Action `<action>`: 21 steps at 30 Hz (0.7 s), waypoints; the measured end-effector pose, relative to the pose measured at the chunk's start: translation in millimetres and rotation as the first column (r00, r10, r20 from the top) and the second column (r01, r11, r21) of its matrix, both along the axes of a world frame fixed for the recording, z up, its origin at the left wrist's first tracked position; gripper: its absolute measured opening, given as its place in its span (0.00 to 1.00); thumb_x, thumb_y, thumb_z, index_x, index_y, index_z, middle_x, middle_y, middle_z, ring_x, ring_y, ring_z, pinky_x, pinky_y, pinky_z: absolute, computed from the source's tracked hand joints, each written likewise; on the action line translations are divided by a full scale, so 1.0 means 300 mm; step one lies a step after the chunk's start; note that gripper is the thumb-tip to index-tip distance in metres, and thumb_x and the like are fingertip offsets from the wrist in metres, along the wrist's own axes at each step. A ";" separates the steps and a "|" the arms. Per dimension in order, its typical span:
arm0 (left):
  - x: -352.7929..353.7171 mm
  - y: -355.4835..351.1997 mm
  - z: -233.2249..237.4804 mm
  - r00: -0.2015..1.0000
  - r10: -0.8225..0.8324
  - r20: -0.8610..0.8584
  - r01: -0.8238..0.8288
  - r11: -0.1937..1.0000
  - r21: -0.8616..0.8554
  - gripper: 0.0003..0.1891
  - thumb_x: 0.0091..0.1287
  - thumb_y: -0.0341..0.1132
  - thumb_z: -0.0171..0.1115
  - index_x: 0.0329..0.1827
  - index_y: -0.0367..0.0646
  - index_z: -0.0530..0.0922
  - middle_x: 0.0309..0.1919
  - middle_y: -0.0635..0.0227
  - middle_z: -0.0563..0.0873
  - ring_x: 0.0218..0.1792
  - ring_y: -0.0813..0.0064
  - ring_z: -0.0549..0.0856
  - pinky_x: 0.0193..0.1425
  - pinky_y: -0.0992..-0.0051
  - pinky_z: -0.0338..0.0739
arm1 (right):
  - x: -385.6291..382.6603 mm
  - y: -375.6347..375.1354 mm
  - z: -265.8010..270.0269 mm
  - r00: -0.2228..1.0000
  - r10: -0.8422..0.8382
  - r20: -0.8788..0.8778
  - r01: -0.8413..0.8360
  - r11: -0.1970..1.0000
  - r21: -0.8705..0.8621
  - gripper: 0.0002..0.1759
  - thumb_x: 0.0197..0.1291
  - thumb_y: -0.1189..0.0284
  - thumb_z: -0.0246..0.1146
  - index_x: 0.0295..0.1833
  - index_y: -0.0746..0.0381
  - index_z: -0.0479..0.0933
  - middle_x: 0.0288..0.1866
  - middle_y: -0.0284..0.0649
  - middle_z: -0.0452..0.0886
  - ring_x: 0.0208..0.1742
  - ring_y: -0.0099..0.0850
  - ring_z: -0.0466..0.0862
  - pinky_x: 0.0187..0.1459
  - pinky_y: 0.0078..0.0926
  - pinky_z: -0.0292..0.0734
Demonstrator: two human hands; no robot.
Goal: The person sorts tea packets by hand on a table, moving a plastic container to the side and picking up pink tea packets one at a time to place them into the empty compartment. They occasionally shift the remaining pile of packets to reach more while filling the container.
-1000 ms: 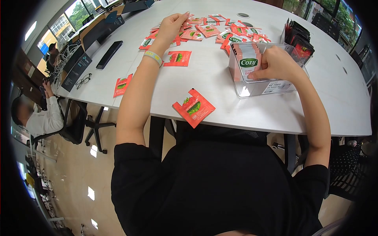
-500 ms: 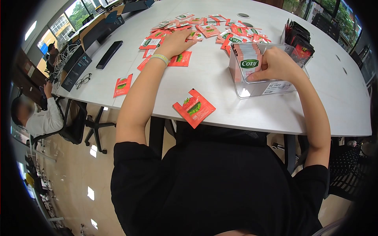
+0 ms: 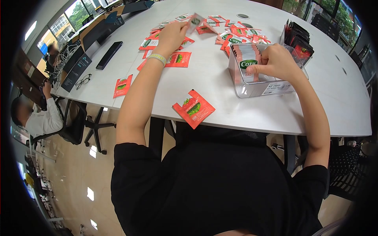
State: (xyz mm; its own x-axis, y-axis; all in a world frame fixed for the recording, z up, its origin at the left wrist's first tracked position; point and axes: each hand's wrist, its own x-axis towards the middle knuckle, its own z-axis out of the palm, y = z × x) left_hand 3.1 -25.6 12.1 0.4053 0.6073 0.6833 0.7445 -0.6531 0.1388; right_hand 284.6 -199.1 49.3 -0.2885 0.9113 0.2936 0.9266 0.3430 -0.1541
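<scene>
My left hand is raised over the scattered pile, pinching one tea sachet by its edge; the sachet is tilted up and blurred. Several red-and-white sachets with strawberry pictures or a green Cozy label lie loosely around it. At the right, my right hand reaches into a clear plastic box. Its thumb presses the front of an upright row of Cozy sachets at the box's left end, and its curled fingers go behind the row, partly hidden.
One sachet lies at the near table edge, another farther left. Behind the clear box stands a holder with dark packets. A black phone and glasses lie left. A seated person is beyond the table's left side.
My left hand has lifted a sachet up from the pile, moving slightly left. My right hand stays at the box, its thumb a little higher on the row.
</scene>
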 end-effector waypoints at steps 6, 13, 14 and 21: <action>0.071 -0.109 0.078 0.881 -0.162 0.444 0.226 0.969 -0.094 0.19 0.70 0.46 0.53 0.47 0.36 0.81 0.29 0.60 0.86 0.24 0.70 0.83 0.32 0.77 0.74 | -0.007 -0.004 0.011 0.988 -0.053 -0.148 0.088 0.966 0.244 0.38 0.40 0.38 0.68 0.07 0.63 0.70 0.04 0.35 0.62 0.11 0.29 0.66 0.18 0.26 0.62; 0.177 -0.322 0.121 0.741 -0.546 0.391 0.482 0.838 0.258 0.12 0.65 0.38 0.60 0.40 0.38 0.82 0.33 0.59 0.86 0.33 0.66 0.84 0.37 0.71 0.76 | -0.013 0.013 0.000 0.889 0.348 -0.296 -0.083 0.760 0.645 0.35 0.42 0.60 0.76 0.55 0.62 0.71 0.39 0.38 0.80 0.24 0.21 0.72 0.20 0.17 0.62; 0.187 -0.333 0.123 0.706 -0.636 0.312 0.543 0.768 0.338 0.10 0.63 0.37 0.62 0.40 0.39 0.83 0.36 0.60 0.86 0.35 0.66 0.83 0.38 0.71 0.76 | -0.016 0.018 -0.004 0.832 0.470 -0.294 -0.120 0.670 0.732 0.43 0.41 0.62 0.77 0.65 0.58 0.66 0.44 0.37 0.80 0.26 0.21 0.74 0.21 0.17 0.65; 0.217 -0.350 0.066 0.678 -0.724 0.129 0.696 0.688 0.204 0.08 0.62 0.32 0.63 0.41 0.39 0.83 0.45 0.63 0.83 0.44 0.68 0.81 0.46 0.73 0.75 | 0.003 0.021 -0.025 0.806 0.547 -0.229 -0.279 0.691 0.667 0.37 0.49 0.76 0.70 0.67 0.57 0.66 0.46 0.40 0.81 0.27 0.21 0.76 0.22 0.15 0.68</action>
